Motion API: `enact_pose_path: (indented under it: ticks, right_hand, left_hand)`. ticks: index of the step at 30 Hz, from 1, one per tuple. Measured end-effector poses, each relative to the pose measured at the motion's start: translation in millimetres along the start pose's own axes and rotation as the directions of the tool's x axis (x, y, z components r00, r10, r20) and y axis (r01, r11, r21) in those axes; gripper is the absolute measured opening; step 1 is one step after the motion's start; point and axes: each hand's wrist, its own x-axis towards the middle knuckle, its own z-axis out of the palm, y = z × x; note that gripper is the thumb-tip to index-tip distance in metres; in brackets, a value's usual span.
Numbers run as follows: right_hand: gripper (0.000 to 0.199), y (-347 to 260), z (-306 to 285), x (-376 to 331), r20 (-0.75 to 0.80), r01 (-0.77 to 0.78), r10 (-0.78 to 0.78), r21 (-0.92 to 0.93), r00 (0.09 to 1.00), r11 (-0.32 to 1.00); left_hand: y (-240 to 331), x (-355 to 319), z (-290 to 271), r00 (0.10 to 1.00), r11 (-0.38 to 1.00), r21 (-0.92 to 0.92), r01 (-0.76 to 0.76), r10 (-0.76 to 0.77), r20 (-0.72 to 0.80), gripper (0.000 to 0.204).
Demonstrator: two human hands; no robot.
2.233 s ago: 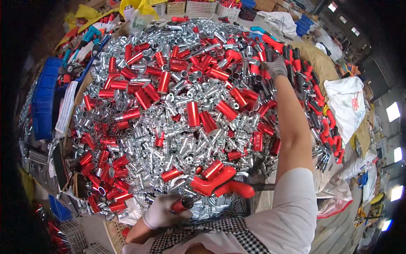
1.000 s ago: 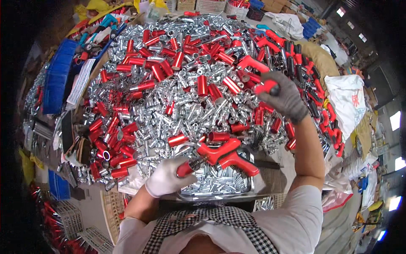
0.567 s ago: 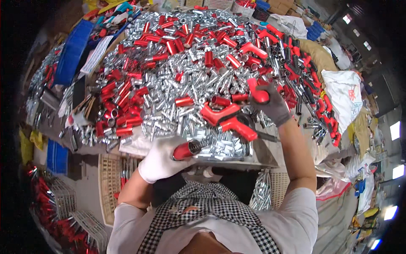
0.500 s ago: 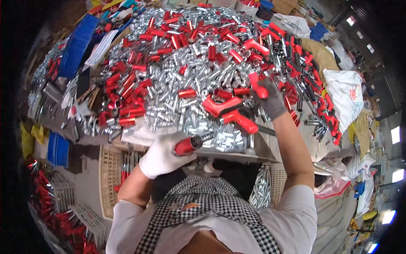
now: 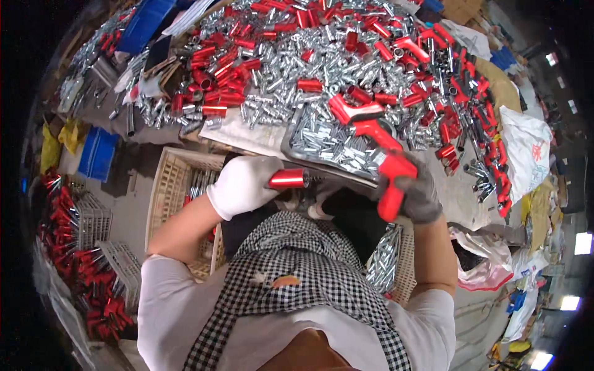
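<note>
My left hand (image 5: 246, 185), in a white glove, is closed round a shiny red metal tube (image 5: 289, 179). A thin dark spring shows at the tube's open right end. To the right, my right hand (image 5: 423, 190), in a dark grey glove, grips a red pistol-shaped plastic handle (image 5: 393, 172), slightly blurred. The handle is apart from the tube. Just beyond lies a metal tray (image 5: 288, 146) of small silver pins (image 5: 334, 145), and more red pistol-shaped parts (image 5: 374, 131) rest over its right side.
A heap of silver metal fittings (image 5: 278, 68) mixed with red tubes covers the table. Red and black handles (image 5: 464, 93) line its right side. Below the table edge stand a beige plastic crate (image 5: 162, 191) and a bundle of silver rods (image 5: 385, 260). A white sack (image 5: 523, 145) lies right.
My right hand has come back from the heap toward me, bringing the red handle near the tube. My left hand has turned the tube more level. The view has shifted downward.
</note>
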Motion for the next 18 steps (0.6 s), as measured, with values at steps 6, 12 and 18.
enact_pose_path:
  ticks: [6,12,18]
  right_hand:
    - [0.059,5.0,11.6,-17.2,0.167,-0.074,0.199,-0.556,0.966,0.828]
    - [0.049,21.4,14.5,-27.3,0.583,0.589,-0.087,-0.801,0.808,0.107]
    - [0.028,24.0,26.9,-15.6,0.955,0.927,0.007,-0.286,0.296,-0.244]
  left_hand:
    - [16.1,5.1,3.2,0.985,0.992,0.09,-0.092,0.078,0.156,0.02]
    - [22.9,6.7,20.1,0.93,0.994,-0.02,-0.111,0.111,0.35,0.019]
    - [21.6,12.4,40.1,0.317,0.678,-0.465,0.569,0.341,0.885,0.027]
